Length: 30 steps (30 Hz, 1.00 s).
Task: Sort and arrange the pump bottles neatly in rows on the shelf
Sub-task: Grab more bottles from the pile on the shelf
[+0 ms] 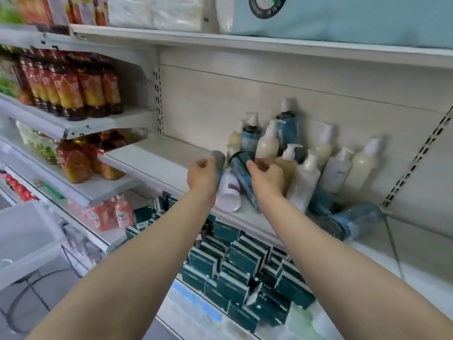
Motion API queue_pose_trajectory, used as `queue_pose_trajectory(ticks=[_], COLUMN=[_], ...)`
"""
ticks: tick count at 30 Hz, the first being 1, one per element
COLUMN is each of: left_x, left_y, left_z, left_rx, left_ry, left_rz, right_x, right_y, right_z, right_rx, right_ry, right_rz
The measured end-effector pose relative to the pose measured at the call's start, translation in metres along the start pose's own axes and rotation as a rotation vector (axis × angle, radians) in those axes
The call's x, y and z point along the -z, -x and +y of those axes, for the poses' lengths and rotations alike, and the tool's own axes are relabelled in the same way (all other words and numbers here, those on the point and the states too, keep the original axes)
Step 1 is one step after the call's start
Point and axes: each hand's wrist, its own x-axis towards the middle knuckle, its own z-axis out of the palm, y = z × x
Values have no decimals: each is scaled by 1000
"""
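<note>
Pump bottles are heaped at the middle of the shelf (157, 155), some upright against the back panel, several toppled toward the front edge. The left hand (202, 176) is curled round a blue bottle (219, 159) held up off the pile with its grey base toward us; the right hand (266, 176) has its fingers closed on a second blue bottle (241, 176), tilted the same way. Between the two, a white bottle (229, 190) lies on its side, its flat bottom just over the shelf lip.

To my eye the step is lifting out the two matching blue ones to start a row. It would go best if both were turned pump-up before being set down, and placed on the bare stretch of shelf to the left, well apart from the heap, touching side by side. The white bottle looks ready to roll off if nudged, so the hands should rise clear of it.

Further right, cream bottles (268, 143) and pale ones stand leaning together, and another blue bottle (355, 220) lies flat near the edge.
</note>
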Motion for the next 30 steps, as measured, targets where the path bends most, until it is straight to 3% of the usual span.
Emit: queue_pose_trajectory(ticks=[5, 13, 19, 27, 30], left_x=[-14, -17, -15, -19, -19], left_y=[-19, -39, -42, -29, -32], left_z=[0, -6, -9, 9, 9], left_rx=[10, -38, -2, 155, 175], left_ry=[-54, -96, -33, 199, 184], left_rz=[-144, -308, -464, -738, -751], right_x=[-9, -19, -23, -36, -38], right_y=[-6, -6, 8, 41, 52], right_z=[3, 12, 7, -8, -11], right_rx=[83, -82, -220, 55, 92], right_ry=[291, 835, 723, 720, 681], right_rz=[100, 109, 200, 332, 283])
